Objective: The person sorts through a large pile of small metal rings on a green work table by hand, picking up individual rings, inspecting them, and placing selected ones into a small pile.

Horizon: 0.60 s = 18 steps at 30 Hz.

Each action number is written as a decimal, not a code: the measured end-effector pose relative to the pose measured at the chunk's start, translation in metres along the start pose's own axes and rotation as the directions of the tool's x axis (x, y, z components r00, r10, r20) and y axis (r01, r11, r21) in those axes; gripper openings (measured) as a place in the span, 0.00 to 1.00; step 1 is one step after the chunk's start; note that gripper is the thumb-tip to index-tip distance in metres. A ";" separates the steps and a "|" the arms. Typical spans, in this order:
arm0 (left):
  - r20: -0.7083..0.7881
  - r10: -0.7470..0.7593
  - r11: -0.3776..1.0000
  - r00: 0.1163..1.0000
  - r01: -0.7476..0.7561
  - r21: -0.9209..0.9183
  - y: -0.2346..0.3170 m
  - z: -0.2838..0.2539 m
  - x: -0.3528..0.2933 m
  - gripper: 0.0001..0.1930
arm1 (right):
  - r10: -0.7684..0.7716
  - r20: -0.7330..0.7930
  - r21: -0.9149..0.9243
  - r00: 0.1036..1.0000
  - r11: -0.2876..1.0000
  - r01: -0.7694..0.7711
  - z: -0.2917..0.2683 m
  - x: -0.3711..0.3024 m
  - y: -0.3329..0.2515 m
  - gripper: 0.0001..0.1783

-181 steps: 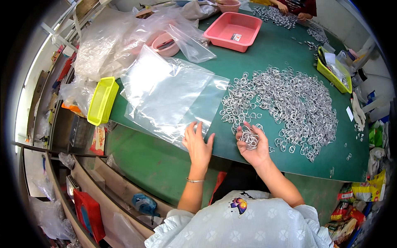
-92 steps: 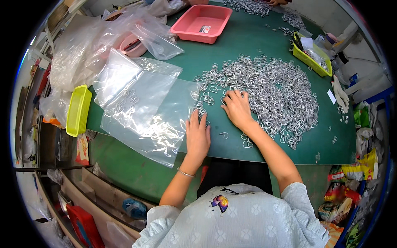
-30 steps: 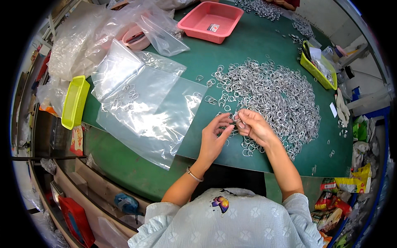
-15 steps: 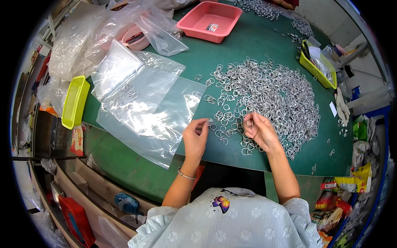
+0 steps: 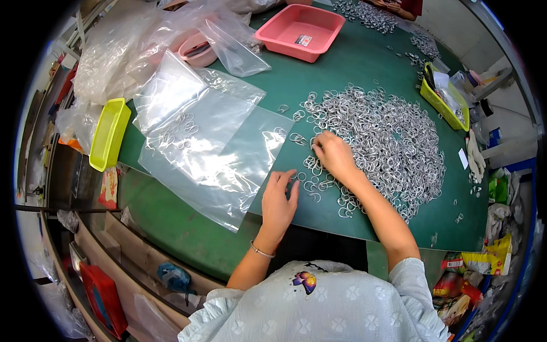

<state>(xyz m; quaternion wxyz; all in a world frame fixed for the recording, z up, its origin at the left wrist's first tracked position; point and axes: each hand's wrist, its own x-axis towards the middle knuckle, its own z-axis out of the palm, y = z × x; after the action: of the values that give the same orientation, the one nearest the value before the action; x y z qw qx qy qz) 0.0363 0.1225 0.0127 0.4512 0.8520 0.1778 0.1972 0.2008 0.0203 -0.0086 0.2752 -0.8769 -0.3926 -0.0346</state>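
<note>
I have the left hand (image 5: 278,199) loosely open near the edge of the green surface (image 5: 322,215); the right hand (image 5: 336,155) bends its fingers at the left fringe of a heap of silver looped metal rings (image 5: 373,128), grip unclear. Progress looks early: one small ring cluster (image 5: 185,123) lies apart, on or inside clear flat plastic bags (image 5: 211,176) farther left.

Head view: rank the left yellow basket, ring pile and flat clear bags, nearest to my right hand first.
1. Ring pile: at the right hand, mostly rightward.
2. Flat clear bags: to its left.
3. Left yellow basket: farther left, past them.
</note>
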 end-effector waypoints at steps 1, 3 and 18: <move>0.033 -0.018 0.999 0.999 0.019 -0.034 0.001 -0.002 0.000 0.14 | 0.092 0.060 0.232 0.994 0.967 -0.103 -0.004 -0.003 0.006 0.06; 0.074 -0.136 0.911 0.988 0.154 -0.382 -0.004 0.003 0.000 0.16 | 0.212 0.237 0.615 0.948 0.723 -0.315 -0.023 -0.004 -0.001 0.07; 0.288 -0.248 0.361 0.925 0.363 -0.859 0.015 0.019 0.009 0.14 | 0.278 0.327 0.774 0.903 0.471 -0.424 -0.049 -0.052 -0.036 0.09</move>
<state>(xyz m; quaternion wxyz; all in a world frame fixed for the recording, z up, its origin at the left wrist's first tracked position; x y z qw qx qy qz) 0.0556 0.1055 0.0165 0.8725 0.4382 0.1746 0.1273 0.1476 -0.0198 0.0345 0.6252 -0.7024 -0.1928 0.2803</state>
